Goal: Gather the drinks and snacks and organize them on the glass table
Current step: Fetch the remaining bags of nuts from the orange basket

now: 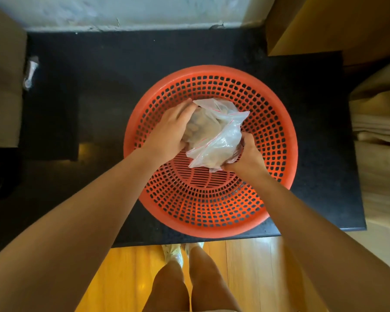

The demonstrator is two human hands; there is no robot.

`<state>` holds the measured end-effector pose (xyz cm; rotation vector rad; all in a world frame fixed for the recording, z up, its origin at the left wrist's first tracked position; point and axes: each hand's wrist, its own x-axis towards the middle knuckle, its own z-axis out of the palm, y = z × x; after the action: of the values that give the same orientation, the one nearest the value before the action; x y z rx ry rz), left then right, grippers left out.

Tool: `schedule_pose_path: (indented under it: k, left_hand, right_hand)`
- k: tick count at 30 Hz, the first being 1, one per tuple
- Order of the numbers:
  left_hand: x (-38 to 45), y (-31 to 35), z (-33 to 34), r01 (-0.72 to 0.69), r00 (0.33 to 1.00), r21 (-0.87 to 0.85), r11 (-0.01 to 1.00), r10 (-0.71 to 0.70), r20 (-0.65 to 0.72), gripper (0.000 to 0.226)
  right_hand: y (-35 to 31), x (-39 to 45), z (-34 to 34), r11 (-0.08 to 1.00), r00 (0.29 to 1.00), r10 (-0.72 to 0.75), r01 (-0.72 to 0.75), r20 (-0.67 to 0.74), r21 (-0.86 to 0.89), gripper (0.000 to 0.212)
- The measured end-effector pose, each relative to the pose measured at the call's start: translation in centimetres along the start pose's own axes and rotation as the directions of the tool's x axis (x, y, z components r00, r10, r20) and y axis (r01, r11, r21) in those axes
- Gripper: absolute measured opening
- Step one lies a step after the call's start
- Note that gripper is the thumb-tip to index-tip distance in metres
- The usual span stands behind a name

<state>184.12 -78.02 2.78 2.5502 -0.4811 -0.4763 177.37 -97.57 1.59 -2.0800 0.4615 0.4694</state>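
A clear zip bag (216,131) with a red seal line holds brownish snacks. It hangs over the middle of a round orange perforated basket (277,140). My left hand (169,131) clasps the bag's upper left side, and my right hand (248,154) grips its lower right corner. The basket rests on a dark counter (95,86). Apart from the bag, the inside of the basket shows only its slotted bottom.
A small clear wrapped item (31,72) lies at the counter's left edge beside a brown box (2,86). A cardboard box (324,25) stands at the back right. Folded beige cloth (378,118) is on the right. Below the counter edge are wooden floor (126,271) and my legs.
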Motion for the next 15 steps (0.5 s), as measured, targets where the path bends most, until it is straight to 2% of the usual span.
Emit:
schedule_pose_path:
  k: [6,10,12,15]
  left_hand:
    - [0.0,0.1,0.2,0.001,0.995,-0.027,1.0,-0.003,-0.095,0.06]
    - [-0.6,0.1,-0.4,0.067,0.99,-0.115,0.991,-0.08,-0.113,0.053]
    - [-1.5,0.4,-0.9,0.127,0.978,-0.237,0.963,-0.162,-0.134,0.053]
    - [-3.9,1.0,-1.8,0.248,0.937,-0.418,0.874,-0.326,-0.128,0.055]
  right_hand:
    - [0.2,-0.7,0.6,0.996,1.0,0.026,-0.026,-0.002,-0.087,0.091]
    - [0.3,-2.3,0.5,0.999,1.0,0.019,-0.018,0.007,-0.036,0.072]
    - [0.1,-3.6,0.1,0.999,0.999,0.026,-0.025,-0.026,0.043,0.063]
    - [-0.8,-6.2,-0.8,0.964,0.995,0.07,-0.05,-0.068,0.26,0.054]
